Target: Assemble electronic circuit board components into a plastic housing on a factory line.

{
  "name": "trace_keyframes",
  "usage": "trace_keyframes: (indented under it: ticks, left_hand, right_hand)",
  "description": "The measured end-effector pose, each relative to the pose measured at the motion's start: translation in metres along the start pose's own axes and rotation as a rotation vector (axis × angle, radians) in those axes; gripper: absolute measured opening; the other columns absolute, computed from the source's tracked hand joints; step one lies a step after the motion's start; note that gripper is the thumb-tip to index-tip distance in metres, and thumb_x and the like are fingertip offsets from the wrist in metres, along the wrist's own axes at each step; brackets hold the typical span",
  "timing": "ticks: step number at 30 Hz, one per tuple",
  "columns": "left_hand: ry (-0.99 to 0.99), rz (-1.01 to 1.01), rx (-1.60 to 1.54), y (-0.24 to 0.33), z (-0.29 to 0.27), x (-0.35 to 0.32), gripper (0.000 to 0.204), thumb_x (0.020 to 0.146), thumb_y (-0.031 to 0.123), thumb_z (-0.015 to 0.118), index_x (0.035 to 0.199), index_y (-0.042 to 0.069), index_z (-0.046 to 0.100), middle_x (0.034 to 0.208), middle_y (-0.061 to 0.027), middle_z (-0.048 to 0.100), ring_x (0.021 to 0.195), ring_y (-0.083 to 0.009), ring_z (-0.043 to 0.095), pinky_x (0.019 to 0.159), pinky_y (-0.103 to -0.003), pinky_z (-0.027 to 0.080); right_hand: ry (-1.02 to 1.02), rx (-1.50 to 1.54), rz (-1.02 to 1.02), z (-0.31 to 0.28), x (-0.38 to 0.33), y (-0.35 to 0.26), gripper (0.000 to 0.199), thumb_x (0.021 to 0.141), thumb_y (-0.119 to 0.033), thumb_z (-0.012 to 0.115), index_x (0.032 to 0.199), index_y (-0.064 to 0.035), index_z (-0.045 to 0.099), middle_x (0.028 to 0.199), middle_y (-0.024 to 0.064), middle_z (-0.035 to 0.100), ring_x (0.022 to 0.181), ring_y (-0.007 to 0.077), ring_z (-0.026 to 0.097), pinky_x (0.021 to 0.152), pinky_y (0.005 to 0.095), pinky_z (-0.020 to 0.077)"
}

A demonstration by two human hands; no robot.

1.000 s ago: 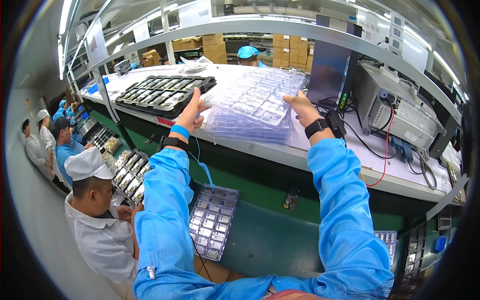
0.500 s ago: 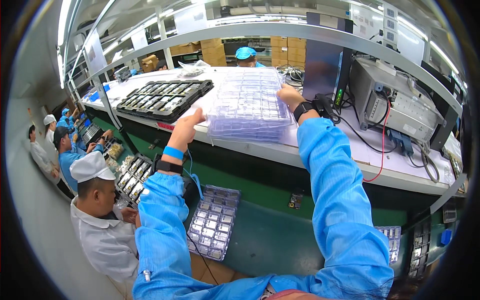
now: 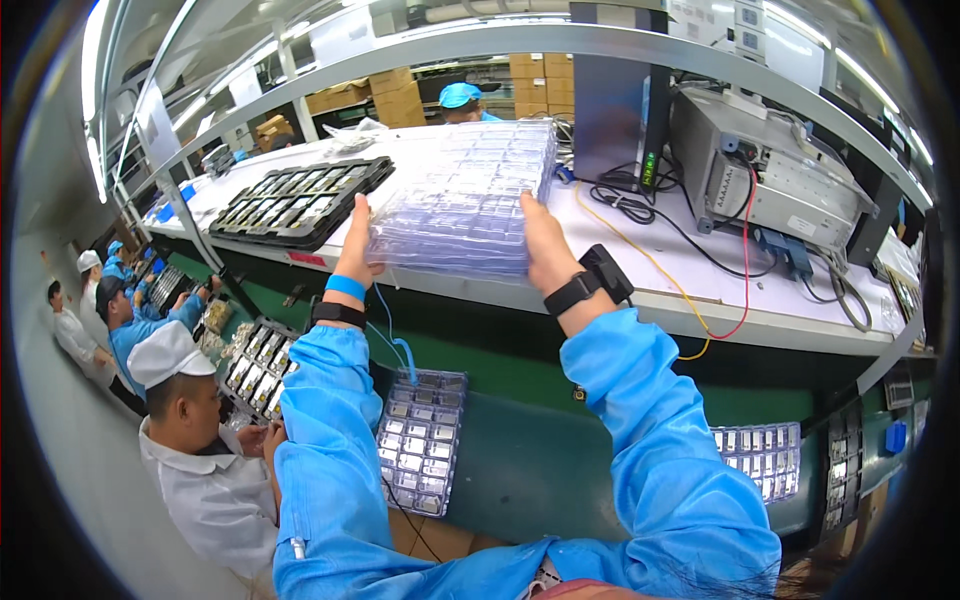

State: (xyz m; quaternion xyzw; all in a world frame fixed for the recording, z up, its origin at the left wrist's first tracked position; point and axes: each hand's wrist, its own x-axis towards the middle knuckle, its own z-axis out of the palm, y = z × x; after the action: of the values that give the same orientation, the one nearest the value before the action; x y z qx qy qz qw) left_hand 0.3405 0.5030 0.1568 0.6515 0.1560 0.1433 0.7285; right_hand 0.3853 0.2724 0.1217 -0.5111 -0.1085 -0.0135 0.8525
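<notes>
A stack of clear plastic blister trays (image 3: 455, 205) is between my two hands at the front edge of the white shelf. My left hand (image 3: 357, 245) grips its near left side, thumb up along the edge. Opposite, my right hand (image 3: 545, 245) clasps the near right side; its fingers are partly hidden behind the trays. I cannot tell whether the stack rests on the shelf or is slightly raised. A blue band with a coiled cord (image 3: 400, 350) and a black strap circle my left wrist; another black strap with a small box is on the right.
Left of the stack, a black tray of parts (image 3: 300, 203) lies on the white shelf (image 3: 650, 275). Test equipment (image 3: 770, 170) with loose cables stands on the right. Below, a filled clear tray (image 3: 420, 440) lies on the green bench (image 3: 530, 450). A co-worker in white (image 3: 195, 450) sits at left.
Both hands have shifted inward around the stack, the right one lower and nearer. The trays sit more squarely together. A yellow cable on the right has come into sight as the view turned.
</notes>
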Motion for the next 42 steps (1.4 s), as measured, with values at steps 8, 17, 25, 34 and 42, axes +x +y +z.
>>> trace_keyframes:
  ticks: [8,17,25,34,42]
  left_hand:
    - [-0.020,-0.031,0.030,-0.005,0.003,-0.003,0.058,0.075,0.070,0.034,0.084,0.017,0.054,0.068,0.0039,0.051,0.043,-0.0058,0.034,0.039,-0.021,0.017]
    - [-0.239,0.321,-0.427,0.020,-0.068,-0.156,0.074,0.084,0.056,0.030,0.128,-0.003,0.024,0.126,-0.0285,0.033,0.035,-0.0072,0.028,0.031,-0.017,0.025]
    - [-0.407,-0.093,-0.192,-0.087,-0.040,-0.284,0.048,0.087,0.039,0.038,0.112,-0.002,0.035,0.095,-0.0163,0.052,0.035,-0.0005,0.027,0.031,-0.013,0.019]
    - [-0.272,-0.526,-0.056,-0.160,-0.042,-0.308,0.026,0.085,0.018,0.047,0.105,0.002,0.045,0.091,-0.0081,0.054,0.042,-0.0012,0.030,0.039,-0.015,0.023]
    - [-0.480,-0.646,-0.083,-0.220,-0.002,-0.304,0.029,0.089,0.017,0.042,0.114,0.001,0.045,0.085,-0.0038,0.051,0.059,-0.0045,0.036,0.051,-0.018,0.030]
  right_hand:
    - [0.098,-0.196,0.092,-0.003,-0.051,-0.048,0.059,0.087,-0.046,0.038,0.121,0.0016,0.037,0.124,0.0151,0.040,0.109,0.0256,0.041,0.091,0.0386,0.0314]
    - [0.189,-0.954,0.199,-0.149,-0.207,0.098,0.025,0.077,-0.026,0.058,0.090,-0.0043,0.059,0.085,0.0151,0.058,0.079,0.0226,0.057,0.070,0.0296,0.0455]
    - [0.870,-1.453,0.725,-0.292,-0.157,0.234,0.053,0.059,-0.042,0.072,0.087,0.0018,0.058,0.095,0.0167,0.059,0.088,0.0298,0.057,0.077,0.0363,0.0446]
    - [0.866,-1.329,0.522,-0.341,-0.171,0.279,0.048,0.062,-0.028,0.074,0.092,0.0030,0.054,0.082,0.0187,0.062,0.072,0.0285,0.061,0.063,0.0351,0.0496]
    - [0.715,-0.735,0.543,-0.263,-0.326,0.229,0.037,0.068,-0.006,0.067,0.097,0.0028,0.046,0.074,0.0127,0.057,0.054,0.0188,0.057,0.038,0.0274,0.0455]
